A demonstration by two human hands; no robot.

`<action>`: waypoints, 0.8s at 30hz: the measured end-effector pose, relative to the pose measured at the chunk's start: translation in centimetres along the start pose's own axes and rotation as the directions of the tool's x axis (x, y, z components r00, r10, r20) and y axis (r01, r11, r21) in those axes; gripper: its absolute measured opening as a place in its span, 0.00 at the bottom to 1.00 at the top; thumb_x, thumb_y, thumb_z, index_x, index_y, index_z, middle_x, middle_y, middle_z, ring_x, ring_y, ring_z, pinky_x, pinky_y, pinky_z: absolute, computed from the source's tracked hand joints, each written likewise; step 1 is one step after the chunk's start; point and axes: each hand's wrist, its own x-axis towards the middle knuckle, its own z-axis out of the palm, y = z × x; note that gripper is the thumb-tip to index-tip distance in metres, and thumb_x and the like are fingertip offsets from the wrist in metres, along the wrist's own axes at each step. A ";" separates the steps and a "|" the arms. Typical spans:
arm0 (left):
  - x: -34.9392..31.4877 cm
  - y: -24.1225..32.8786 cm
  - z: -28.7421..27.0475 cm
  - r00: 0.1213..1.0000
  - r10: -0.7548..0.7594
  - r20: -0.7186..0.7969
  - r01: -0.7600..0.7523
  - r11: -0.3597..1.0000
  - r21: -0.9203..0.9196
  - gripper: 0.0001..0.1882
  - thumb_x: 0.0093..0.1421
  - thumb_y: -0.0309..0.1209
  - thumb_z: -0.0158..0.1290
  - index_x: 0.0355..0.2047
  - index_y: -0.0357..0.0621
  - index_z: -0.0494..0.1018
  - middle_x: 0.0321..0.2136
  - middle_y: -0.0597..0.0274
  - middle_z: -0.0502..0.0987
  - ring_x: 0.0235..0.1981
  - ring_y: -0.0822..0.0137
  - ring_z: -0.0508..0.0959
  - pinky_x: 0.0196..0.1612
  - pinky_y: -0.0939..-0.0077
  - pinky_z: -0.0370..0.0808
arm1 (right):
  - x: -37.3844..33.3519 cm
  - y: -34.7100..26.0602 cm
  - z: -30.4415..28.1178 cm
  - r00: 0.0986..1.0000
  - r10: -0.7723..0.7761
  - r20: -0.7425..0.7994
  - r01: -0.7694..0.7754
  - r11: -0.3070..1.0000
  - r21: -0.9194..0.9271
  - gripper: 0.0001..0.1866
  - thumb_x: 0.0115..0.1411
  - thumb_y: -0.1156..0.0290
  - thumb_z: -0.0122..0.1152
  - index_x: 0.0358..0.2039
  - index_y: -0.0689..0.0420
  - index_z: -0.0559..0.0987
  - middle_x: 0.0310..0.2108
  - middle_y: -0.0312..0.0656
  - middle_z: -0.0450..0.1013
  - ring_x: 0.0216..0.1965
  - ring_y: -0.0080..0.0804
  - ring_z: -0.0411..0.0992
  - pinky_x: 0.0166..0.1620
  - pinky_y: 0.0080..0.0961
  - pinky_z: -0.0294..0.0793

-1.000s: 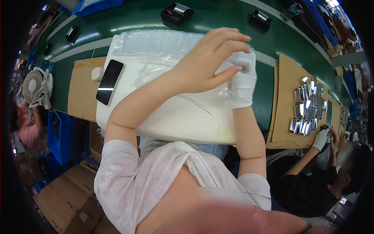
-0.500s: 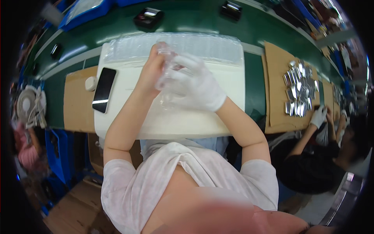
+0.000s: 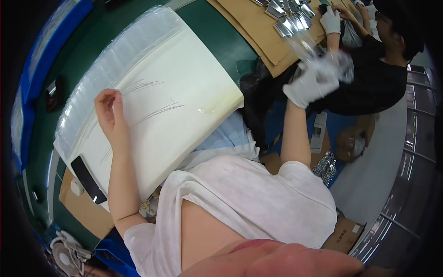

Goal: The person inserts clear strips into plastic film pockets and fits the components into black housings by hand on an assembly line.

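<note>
My bare left hand (image 3: 110, 113) rests over the white board (image 3: 184, 60), its fingers loosely curled with a gap to the thumb and nothing visible in it. Beside it, along the board's far edge, lies a row of clear plastic pieces (image 3: 99, 69). My white-gloved right hand (image 3: 311, 85) is stretched out to the right, off the board. It is closed on a clear plastic piece (image 3: 344, 67), smeared by motion, whose exact shape I cannot make out. Part of that plastic passes in front of the shiny silver metal parts.
Silver metal parts (image 3: 288, 23) lie on cardboard (image 3: 249, 23) at the far right. A co-worker's gloved hand (image 3: 331, 22) is beside them. A black phone (image 3: 87, 180) and a small white case (image 3: 76, 186) sit at the left. A blue tray (image 3: 34, 69) stands far left; a fan (image 3: 67, 258) is lower left.
My hands were together over the board with the clear plastic; now they are apart. The right one has carried plastic off to the right. The whole view has turned rightward.
</note>
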 end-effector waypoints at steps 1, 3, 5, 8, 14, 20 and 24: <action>0.0 -0.3 0.5 1.000 -0.005 0.012 0.005 1.000 -0.009 0.14 0.68 0.28 0.52 0.52 0.40 0.70 0.48 0.58 0.74 0.48 0.65 0.73 0.60 0.73 0.66 | 0.3 1.3 -2.7 0.997 -0.083 0.005 0.083 0.996 -0.036 0.15 0.57 0.86 0.62 0.38 0.56 0.67 0.32 0.37 0.68 0.24 0.26 0.67 0.31 0.22 0.72; 0.3 -0.5 0.9 0.997 -0.057 0.056 0.060 0.997 -0.047 0.12 0.68 0.27 0.51 0.50 0.41 0.71 0.46 0.59 0.75 0.48 0.66 0.73 0.59 0.75 0.66 | -1.5 4.6 -8.8 0.999 -0.048 -0.023 0.035 0.914 -0.404 0.13 0.58 0.84 0.61 0.38 0.56 0.66 0.33 0.38 0.69 0.28 0.29 0.70 0.38 0.28 0.75; 0.6 -0.8 1.3 0.990 -0.106 0.093 0.113 0.990 -0.081 0.10 0.69 0.27 0.51 0.49 0.41 0.72 0.45 0.60 0.75 0.47 0.67 0.73 0.58 0.77 0.66 | -4.9 7.6 -13.0 0.978 -0.018 0.207 0.175 0.609 -0.774 0.09 0.60 0.80 0.60 0.39 0.58 0.71 0.36 0.44 0.72 0.37 0.38 0.74 0.45 0.34 0.77; 0.7 -1.0 1.2 0.990 -0.104 0.095 0.111 0.991 -0.071 0.10 0.68 0.26 0.51 0.48 0.41 0.71 0.45 0.60 0.75 0.47 0.67 0.72 0.57 0.77 0.66 | -8.8 8.2 -13.9 0.294 0.762 0.577 0.104 0.574 -0.812 0.18 0.64 0.67 0.56 0.53 0.58 0.79 0.51 0.50 0.76 0.50 0.54 0.75 0.54 0.36 0.74; 0.5 -1.4 0.1 0.995 -0.078 0.055 0.079 0.997 -0.016 0.09 0.68 0.25 0.51 0.48 0.41 0.72 0.45 0.61 0.75 0.46 0.67 0.72 0.57 0.77 0.66 | -6.4 6.6 -8.0 0.133 0.911 0.391 0.036 0.390 -0.920 0.19 0.62 0.69 0.59 0.51 0.63 0.79 0.50 0.51 0.79 0.48 0.47 0.77 0.51 0.31 0.75; 0.9 -1.2 0.0 0.994 -0.090 0.059 0.091 0.996 -0.021 0.08 0.68 0.25 0.51 0.47 0.42 0.72 0.43 0.62 0.75 0.45 0.67 0.73 0.56 0.78 0.67 | -4.3 10.1 -8.4 0.109 0.927 0.359 -0.113 0.371 -0.922 0.16 0.61 0.70 0.62 0.47 0.66 0.80 0.44 0.47 0.80 0.42 0.38 0.78 0.46 0.26 0.75; 1.3 -1.4 0.0 0.992 -0.103 0.078 0.106 0.994 -0.024 0.08 0.67 0.25 0.51 0.47 0.41 0.73 0.43 0.62 0.75 0.45 0.67 0.73 0.56 0.77 0.67 | -4.5 9.7 -9.1 0.042 0.938 0.343 -0.567 0.305 -0.765 0.15 0.62 0.68 0.62 0.45 0.65 0.80 0.38 0.44 0.80 0.36 0.34 0.77 0.42 0.24 0.75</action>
